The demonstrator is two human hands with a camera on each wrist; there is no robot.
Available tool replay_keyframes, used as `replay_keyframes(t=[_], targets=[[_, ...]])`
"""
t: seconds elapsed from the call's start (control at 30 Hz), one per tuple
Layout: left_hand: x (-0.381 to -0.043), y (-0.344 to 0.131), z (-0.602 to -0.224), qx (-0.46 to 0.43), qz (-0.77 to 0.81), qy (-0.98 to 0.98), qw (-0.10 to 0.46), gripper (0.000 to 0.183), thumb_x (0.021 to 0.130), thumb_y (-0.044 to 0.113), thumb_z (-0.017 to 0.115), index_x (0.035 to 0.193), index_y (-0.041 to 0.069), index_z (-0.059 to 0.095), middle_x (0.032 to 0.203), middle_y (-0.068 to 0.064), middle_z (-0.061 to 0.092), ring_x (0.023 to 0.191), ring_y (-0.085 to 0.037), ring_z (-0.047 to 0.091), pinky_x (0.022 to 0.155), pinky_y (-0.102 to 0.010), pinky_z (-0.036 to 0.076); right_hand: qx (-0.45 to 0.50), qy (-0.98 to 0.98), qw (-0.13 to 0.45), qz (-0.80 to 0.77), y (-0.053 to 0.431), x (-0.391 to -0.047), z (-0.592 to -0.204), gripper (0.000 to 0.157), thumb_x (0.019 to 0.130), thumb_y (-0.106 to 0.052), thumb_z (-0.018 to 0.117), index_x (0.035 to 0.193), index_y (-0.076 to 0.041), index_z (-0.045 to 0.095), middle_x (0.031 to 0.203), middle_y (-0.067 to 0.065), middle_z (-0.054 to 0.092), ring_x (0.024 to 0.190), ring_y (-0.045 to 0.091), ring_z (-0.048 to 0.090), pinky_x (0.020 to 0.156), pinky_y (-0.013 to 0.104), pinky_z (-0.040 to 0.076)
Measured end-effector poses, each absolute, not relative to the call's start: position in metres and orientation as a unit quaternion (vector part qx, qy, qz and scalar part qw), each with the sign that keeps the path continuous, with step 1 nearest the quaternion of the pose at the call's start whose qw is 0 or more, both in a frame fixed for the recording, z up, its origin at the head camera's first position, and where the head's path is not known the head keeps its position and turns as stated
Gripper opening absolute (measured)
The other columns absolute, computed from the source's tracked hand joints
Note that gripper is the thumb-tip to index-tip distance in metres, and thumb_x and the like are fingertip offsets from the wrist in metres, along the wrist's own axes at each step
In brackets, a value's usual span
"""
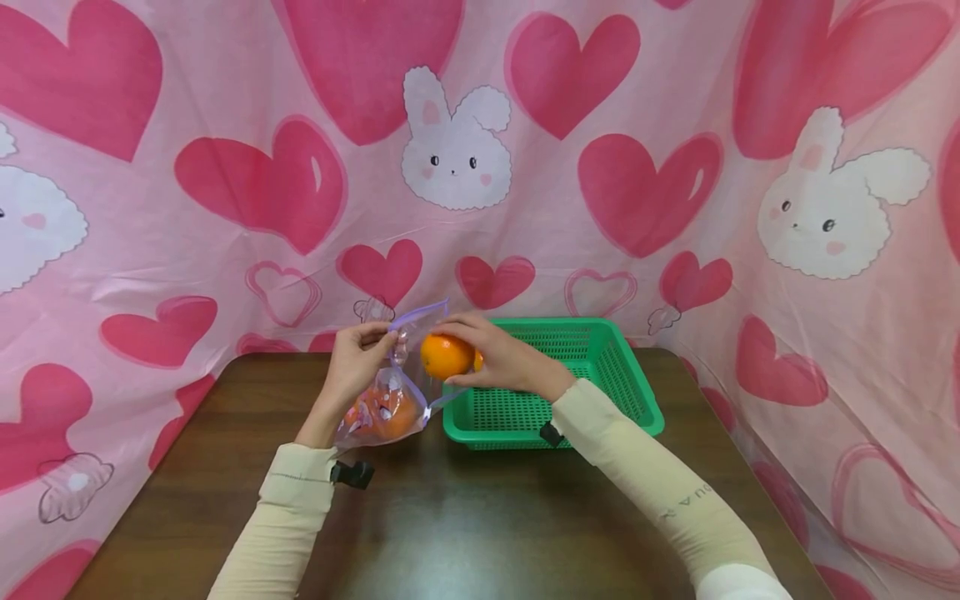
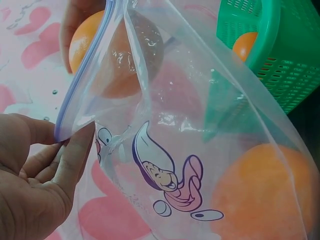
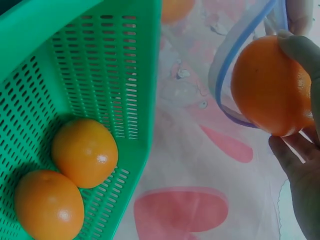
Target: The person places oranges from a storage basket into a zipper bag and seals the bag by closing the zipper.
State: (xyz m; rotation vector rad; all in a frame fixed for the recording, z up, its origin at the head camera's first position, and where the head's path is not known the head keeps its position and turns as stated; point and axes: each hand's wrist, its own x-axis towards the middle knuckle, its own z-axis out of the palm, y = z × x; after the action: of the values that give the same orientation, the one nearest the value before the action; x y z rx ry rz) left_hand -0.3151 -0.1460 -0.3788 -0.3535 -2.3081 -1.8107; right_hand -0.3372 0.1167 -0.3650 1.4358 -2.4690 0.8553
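My left hand (image 1: 354,360) pinches the purple zip edge of a clear plastic zip bag (image 2: 185,120) printed with cartoon figures. Orange fruit (image 2: 265,195) shows through the film in the lower part of the bag. At the bag's mouth, my right hand (image 1: 504,354) grips an orange (image 3: 267,85) with thumb and fingers around it. The purple rim curves past one side of this orange in the right wrist view, and in the left wrist view part of the fruit appears behind the film.
A green perforated basket (image 1: 555,437) stands on the brown wooden table (image 1: 420,517), right of the bag. Two oranges (image 3: 85,152) lie inside it, against a corner. Pink cloth (image 1: 540,225) with hearts and rabbits hangs behind the table and along its sides.
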Motion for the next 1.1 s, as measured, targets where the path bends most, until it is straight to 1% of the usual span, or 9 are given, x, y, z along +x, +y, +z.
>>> replay_keyframes(t=[0.2,0.33,0.47,0.63,0.8,0.87,1.1], targets=[[-0.316,-0.146,-0.378,-0.117,-0.612,-0.777,0.088,0.028,0.101,0.007,0.061,0.122,-0.011,0.066,0.11,-0.032,0.069,0.079,-0.007,0.072,0.075,-0.025,0.061,0.487,-0.828,0.076,0.267,0.112,-0.337,-0.367,0.071,0.082,-0.025,0.087,0.143,-0.015,0.053,0.141,0.002,0.05,0.126,0.014,0.05,0.098,0.025,0.054],[-0.316,-0.145,-0.378,-0.12,-0.61,-0.778,0.092,0.028,0.101,0.007,0.062,0.123,-0.011,0.066,0.111,-0.033,0.069,0.079,-0.006,0.071,0.074,-0.024,0.061,0.495,-0.829,0.078,0.248,0.108,-0.336,-0.366,0.071,0.082,-0.027,0.087,0.143,-0.014,0.055,0.141,0.003,0.052,0.126,0.016,0.051,0.099,0.026,0.054],[-0.316,-0.145,-0.379,-0.123,-0.613,-0.775,0.091,0.028,0.101,0.007,0.062,0.122,-0.012,0.066,0.111,-0.033,0.069,0.078,-0.005,0.071,0.074,-0.024,0.061,0.496,-0.836,0.082,0.22,0.105,-0.335,-0.367,0.071,0.083,-0.028,0.087,0.144,-0.013,0.055,0.144,0.004,0.055,0.129,0.018,0.05,0.103,0.028,0.052],[-0.316,-0.145,-0.379,-0.126,-0.613,-0.775,0.091,0.028,0.102,0.008,0.061,0.121,-0.012,0.066,0.11,-0.033,0.069,0.078,-0.005,0.07,0.073,-0.024,0.061,0.489,-0.843,0.082,0.207,0.101,-0.334,-0.368,0.072,0.083,-0.027,0.086,0.146,-0.013,0.054,0.147,0.003,0.054,0.134,0.019,0.048,0.106,0.029,0.05],[-0.315,-0.146,-0.379,-0.125,-0.607,-0.779,0.095,0.028,0.102,0.008,0.061,0.122,-0.011,0.066,0.11,-0.032,0.069,0.079,-0.006,0.071,0.074,-0.023,0.061,0.482,-0.849,0.091,0.195,0.097,-0.334,-0.369,0.073,0.083,-0.025,0.086,0.147,-0.014,0.054,0.149,0.003,0.053,0.135,0.019,0.048,0.106,0.029,0.049],[-0.315,-0.146,-0.379,-0.124,-0.607,-0.779,0.094,0.029,0.102,0.009,0.062,0.123,-0.011,0.066,0.11,-0.032,0.068,0.08,-0.007,0.071,0.075,-0.024,0.061,0.477,-0.852,0.096,0.19,0.096,-0.335,-0.37,0.073,0.082,-0.023,0.087,0.147,-0.014,0.054,0.149,0.003,0.053,0.136,0.019,0.048,0.107,0.03,0.049],[-0.317,-0.146,-0.379,-0.125,-0.609,-0.778,0.093,0.029,0.101,0.008,0.062,0.123,-0.011,0.065,0.111,-0.032,0.067,0.082,-0.008,0.072,0.075,-0.026,0.061,0.466,-0.861,0.102,0.176,0.089,-0.336,-0.371,0.074,0.082,-0.016,0.087,0.147,-0.012,0.053,0.15,0.007,0.052,0.14,0.025,0.047,0.111,0.038,0.047]])
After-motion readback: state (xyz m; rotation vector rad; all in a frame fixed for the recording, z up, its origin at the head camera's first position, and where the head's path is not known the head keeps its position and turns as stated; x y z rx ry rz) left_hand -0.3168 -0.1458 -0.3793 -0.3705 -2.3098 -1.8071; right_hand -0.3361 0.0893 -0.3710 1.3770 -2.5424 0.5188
